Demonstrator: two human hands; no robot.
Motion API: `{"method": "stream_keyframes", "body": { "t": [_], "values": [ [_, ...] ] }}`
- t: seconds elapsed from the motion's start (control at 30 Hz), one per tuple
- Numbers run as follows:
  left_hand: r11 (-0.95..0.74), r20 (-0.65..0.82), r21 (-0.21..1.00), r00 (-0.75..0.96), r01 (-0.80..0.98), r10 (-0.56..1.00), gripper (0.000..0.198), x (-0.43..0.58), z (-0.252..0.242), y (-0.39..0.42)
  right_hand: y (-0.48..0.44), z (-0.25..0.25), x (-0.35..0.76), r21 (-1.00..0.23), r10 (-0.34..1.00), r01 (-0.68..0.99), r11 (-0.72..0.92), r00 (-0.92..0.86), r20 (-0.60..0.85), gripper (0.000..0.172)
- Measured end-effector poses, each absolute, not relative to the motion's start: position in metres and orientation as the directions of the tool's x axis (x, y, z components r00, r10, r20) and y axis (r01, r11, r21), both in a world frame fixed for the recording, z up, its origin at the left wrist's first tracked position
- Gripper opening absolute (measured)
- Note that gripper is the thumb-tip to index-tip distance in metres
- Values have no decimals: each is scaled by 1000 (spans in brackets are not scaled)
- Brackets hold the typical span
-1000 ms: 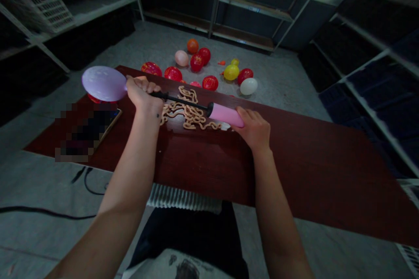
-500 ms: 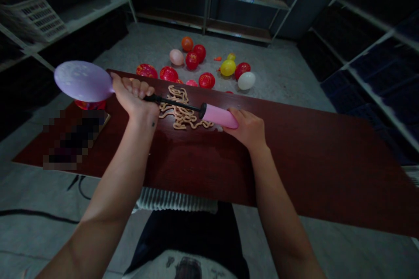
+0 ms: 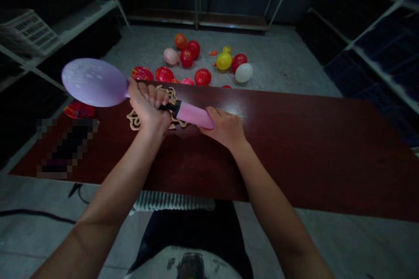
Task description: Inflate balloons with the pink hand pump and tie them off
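A purple balloon, swollen with air and faintly patterned, points out to the left with its neck at my left hand. That hand is wrapped round the front end of a hand balloon pump and the balloon's neck, hiding the nozzle. My right hand grips the back of the pink balloon pump. Only a short black piece shows between the pink barrel and my left fingers. Tan squiggly strands, perhaps uninflated long balloons, lie on the table beneath and behind my left hand.
The dark red-brown table spans the view. A red packet and a blurred-out dark object lie at its left. Beyond are red balloons, a yellow balloon and a white balloon on the floor. Shelves surround the room.
My right hand has pushed the pink barrel left toward my left hand, so the black rod between them has disappeared. The purple balloon looks somewhat larger and sits further right.
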State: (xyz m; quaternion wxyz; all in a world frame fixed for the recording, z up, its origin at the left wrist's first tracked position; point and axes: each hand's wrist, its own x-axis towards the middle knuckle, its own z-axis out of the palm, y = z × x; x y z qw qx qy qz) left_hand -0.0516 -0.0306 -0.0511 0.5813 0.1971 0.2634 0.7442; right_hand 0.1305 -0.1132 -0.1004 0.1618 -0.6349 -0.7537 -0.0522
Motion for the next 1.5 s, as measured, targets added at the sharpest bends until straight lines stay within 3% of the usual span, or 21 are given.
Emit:
{"method": "stream_keyframes", "body": {
  "t": [0.17,0.57,0.9,1.17,1.5],
  "values": [
    [-140,-92,647,-259,-750,961,55,-57,-52,-20,-108,-107,130,-143,923,969,200,-137,358,47],
    [-166,-259,516,-337,-840,905,52,-77,-50,-1,-96,-113,137,-28,901,982,187,-160,403,52],
    [-264,-254,459,-410,-848,876,48,-109,-44,4,-96,-108,170,101,879,982,157,-186,439,45],
    [-276,-246,444,-412,-852,877,51,-120,-40,0,-100,-113,181,13,863,980,198,-180,472,45],
    [-297,-144,523,-427,-799,893,51,-93,-51,-7,-106,-112,175,35,870,977,212,-205,448,43]
  ]
}}
